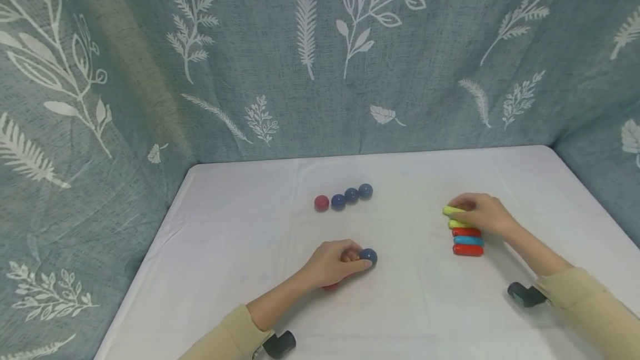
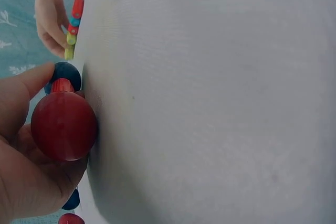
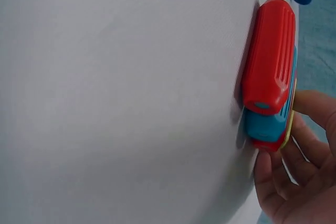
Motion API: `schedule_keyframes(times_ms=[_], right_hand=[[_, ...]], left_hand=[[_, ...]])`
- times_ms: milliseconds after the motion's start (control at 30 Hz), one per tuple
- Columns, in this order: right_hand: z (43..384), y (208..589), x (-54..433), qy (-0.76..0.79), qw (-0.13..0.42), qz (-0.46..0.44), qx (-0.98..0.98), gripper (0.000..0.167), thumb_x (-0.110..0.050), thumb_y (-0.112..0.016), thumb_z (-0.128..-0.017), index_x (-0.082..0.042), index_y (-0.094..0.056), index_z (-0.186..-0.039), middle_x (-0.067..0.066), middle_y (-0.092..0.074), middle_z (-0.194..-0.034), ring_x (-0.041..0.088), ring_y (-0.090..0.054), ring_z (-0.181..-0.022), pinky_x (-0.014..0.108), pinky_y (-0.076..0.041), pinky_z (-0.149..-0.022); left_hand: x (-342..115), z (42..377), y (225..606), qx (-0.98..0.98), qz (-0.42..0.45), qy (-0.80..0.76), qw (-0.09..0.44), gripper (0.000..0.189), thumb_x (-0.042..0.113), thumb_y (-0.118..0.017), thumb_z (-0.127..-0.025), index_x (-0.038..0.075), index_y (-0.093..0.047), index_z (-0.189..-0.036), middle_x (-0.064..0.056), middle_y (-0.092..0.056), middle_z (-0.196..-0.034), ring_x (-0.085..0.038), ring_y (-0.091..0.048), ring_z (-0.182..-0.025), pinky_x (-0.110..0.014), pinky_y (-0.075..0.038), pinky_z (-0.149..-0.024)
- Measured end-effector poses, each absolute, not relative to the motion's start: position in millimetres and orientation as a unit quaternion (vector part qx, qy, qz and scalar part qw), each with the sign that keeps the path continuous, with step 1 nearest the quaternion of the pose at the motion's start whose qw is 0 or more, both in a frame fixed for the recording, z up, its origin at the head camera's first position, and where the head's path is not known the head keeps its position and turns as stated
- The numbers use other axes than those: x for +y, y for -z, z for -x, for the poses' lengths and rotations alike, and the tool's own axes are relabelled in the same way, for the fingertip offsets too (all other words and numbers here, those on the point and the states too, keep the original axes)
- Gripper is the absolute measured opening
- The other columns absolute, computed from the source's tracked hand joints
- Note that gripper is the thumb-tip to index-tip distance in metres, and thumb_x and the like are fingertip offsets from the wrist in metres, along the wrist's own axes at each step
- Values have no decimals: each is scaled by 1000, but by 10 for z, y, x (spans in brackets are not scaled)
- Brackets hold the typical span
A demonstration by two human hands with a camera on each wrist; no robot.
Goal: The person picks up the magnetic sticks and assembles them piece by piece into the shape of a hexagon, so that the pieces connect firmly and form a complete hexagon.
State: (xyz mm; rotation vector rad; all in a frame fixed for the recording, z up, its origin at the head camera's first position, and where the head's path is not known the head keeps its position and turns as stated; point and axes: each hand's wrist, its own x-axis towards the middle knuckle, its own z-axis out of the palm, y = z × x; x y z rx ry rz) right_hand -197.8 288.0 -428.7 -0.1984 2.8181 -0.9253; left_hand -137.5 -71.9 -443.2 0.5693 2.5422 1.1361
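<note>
My left hand [image 1: 334, 263] pinches a glossy blue ball [image 1: 368, 256] at the middle front of the table. In the left wrist view, a red ball [image 2: 64, 126] and a short piece of red rod [image 2: 62, 85] line up with that blue ball; whether all are joined I cannot tell. On the right, my right hand [image 1: 482, 213] grips a yellow ribbed rod [image 1: 451, 210], the farthest in a row of rods. Beside it lie another yellow rod [image 1: 457, 224], a red rod [image 1: 466, 232], a blue rod [image 1: 468, 241] and the nearest red rod [image 1: 468, 250].
Farther back, a red ball [image 1: 321, 203] and blue balls [image 1: 351, 195] form a slanting row on the white table [image 1: 240, 221]. A patterned grey-green curtain [image 1: 270, 60] hangs behind and at both sides. Small dark cameras [image 1: 280, 344] are worn at the wrists.
</note>
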Motion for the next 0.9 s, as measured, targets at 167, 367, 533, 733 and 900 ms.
schedule_keyframes(times_ms=[167, 367, 533, 733, 900], right_hand=[[1959, 4277, 2721, 320, 54, 101, 941, 30, -23, -70, -91, -4, -69, -113, 15, -67, -105, 30, -59, -94, 41, -50, -75], [1851, 4261, 2456, 360, 51, 156, 918, 20, -23, -72, -90, -12, -71, -107, 4, -67, -98, 24, -63, -87, 37, -53, -71], [1759, 4263, 2272, 359, 50, 202, 910, 17, -20, -75, -87, -15, -72, -103, -3, -68, -96, 18, -61, -89, 38, -52, -79], [1652, 4319, 2073, 377, 71, 250, 889, 19, -16, -76, -85, -17, -72, -103, -9, -67, -94, 11, -60, -87, 30, -52, -79], [1612, 4332, 1927, 383, 93, 291, 872, 20, -18, -75, -86, -15, -71, -105, -9, -68, -98, 9, -61, -90, 29, -52, -79]], left_hand=[[-712, 1365, 4419, 884, -199, -397, 147, 34, 37, -71, -88, 9, -70, -107, 9, -64, -81, -5, -57, -74, -25, -47, -72], [-716, 1355, 4418, 883, -198, -400, 144, 34, 36, -71, -87, 8, -70, -106, 10, -63, -79, -5, -56, -73, -24, -47, -71], [-719, 1353, 4426, 883, -198, -400, 143, 33, 35, -72, -87, 8, -70, -106, 10, -61, -78, -4, -55, -71, -24, -46, -71], [-717, 1361, 4431, 885, -195, -397, 143, 33, 36, -72, -87, 9, -70, -106, 10, -61, -77, -4, -55, -71, -23, -46, -69], [-709, 1370, 4431, 886, -194, -398, 140, 32, 36, -72, -87, 9, -70, -106, 10, -62, -78, -4, -56, -72, -24, -46, -70]])
